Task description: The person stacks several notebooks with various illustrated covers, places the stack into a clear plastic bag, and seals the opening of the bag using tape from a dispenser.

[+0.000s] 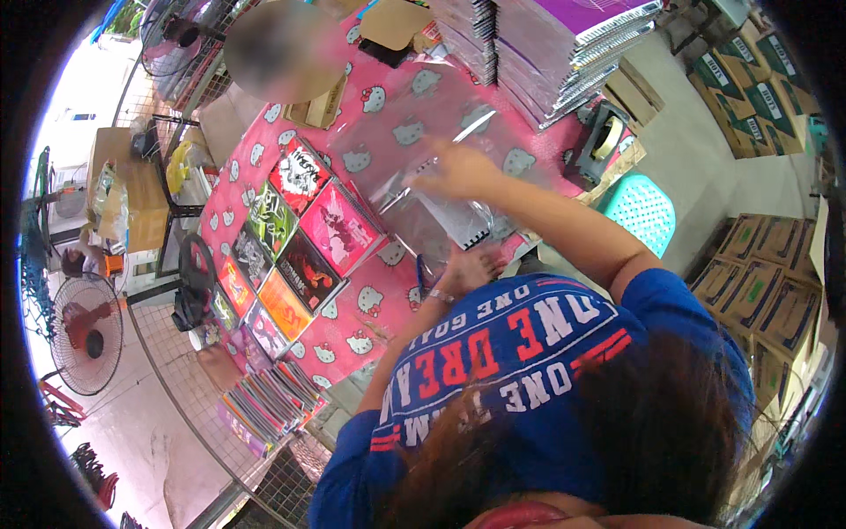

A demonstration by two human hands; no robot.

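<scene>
A spiral notebook (448, 212) with a pale cover and black coil lies in front of me, with clear plastic film (388, 132) spread over and beyond it. At its near coil edge, my left hand (469, 268) is closed on the notebook's corner, its fingers partly hidden. Over the far part of the notebook and the film reaches my right hand (458, 172). Motion smears its fingers, so their grip does not show. Left of the notebook, several colourful notebooks (330, 227) lie in rows on the pink patterned tablecloth (357, 304).
A tall stack of spiral notebooks (564, 53) stands at the far right, near a tape dispenser (604, 141). More notebooks (269, 401) stand at the near left. A turquoise stool (641, 212) and cartons (758, 282) are on the right; a fan (86, 335) stands left.
</scene>
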